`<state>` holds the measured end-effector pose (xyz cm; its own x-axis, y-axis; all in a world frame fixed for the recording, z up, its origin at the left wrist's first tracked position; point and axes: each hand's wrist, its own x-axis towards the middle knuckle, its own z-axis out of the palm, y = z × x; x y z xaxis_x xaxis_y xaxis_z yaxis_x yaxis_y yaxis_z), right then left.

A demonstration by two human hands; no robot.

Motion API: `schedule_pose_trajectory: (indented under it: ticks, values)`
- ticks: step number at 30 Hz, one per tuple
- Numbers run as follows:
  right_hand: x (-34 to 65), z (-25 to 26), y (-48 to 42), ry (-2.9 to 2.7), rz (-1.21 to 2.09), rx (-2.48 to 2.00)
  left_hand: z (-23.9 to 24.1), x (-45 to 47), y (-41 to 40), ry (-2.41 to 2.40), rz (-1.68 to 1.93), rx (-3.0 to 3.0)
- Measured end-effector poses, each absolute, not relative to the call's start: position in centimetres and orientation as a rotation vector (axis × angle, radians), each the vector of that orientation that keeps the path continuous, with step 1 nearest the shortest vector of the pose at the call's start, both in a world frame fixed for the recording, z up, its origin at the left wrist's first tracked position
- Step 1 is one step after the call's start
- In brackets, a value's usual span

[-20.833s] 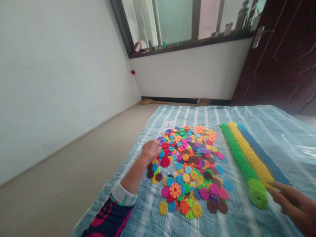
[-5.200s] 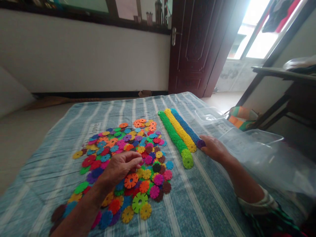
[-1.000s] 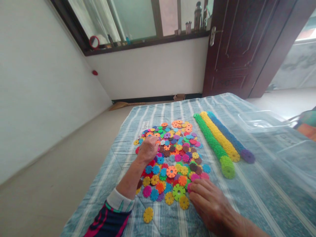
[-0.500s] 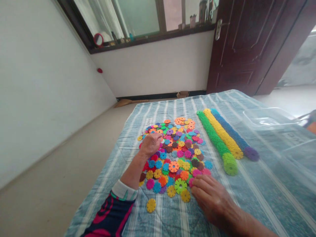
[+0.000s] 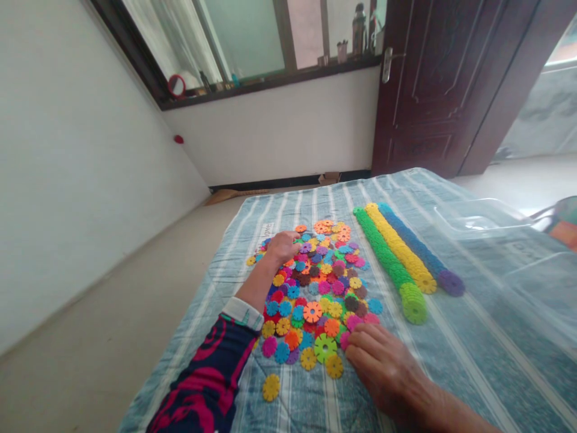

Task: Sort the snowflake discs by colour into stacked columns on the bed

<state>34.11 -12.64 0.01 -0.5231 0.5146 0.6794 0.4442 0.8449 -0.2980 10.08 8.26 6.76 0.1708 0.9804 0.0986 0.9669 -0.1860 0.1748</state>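
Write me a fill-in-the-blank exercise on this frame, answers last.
The long yellow row of plastic discs lies between the green row and the ____ row.
The round disc nearest the camera, apart from the multicoloured pile of loose discs, is ____.
The ____ hand is farther from the camera than the right hand.
Missing words: blue; yellow; left.

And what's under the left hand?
Colourful discs peek out around the left hand, so it's over part of their pile. What lies right beneath it is covered, so I can't tell.
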Motion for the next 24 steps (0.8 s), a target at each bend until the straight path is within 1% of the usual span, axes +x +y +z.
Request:
schedule_pose_trajectory:
  ticks: [8, 15, 21, 24]
  values:
    - [34.1, 0.4, -12.6, -2.21, 0.106, -0.692, 5.7, 11.1, 9.6, 1.845, 0.28, 2.26]
    - [34.0, 0.1, -12.7, -2.202, 0.091, -0.702, 5.6, 9.8, 10.3, 1.821, 0.52, 2.084]
    - [33.9, 0.1, -12.7, -2.209, 0.094, -0.712, 7.4, 6.9, 9.9, 1.843, 0.785, 1.804]
    - [33.9, -0.2, -12.6, -2.207, 0.092, -0.694, 8.0, 6.1, 9.2, 1.833, 0.811, 1.698]
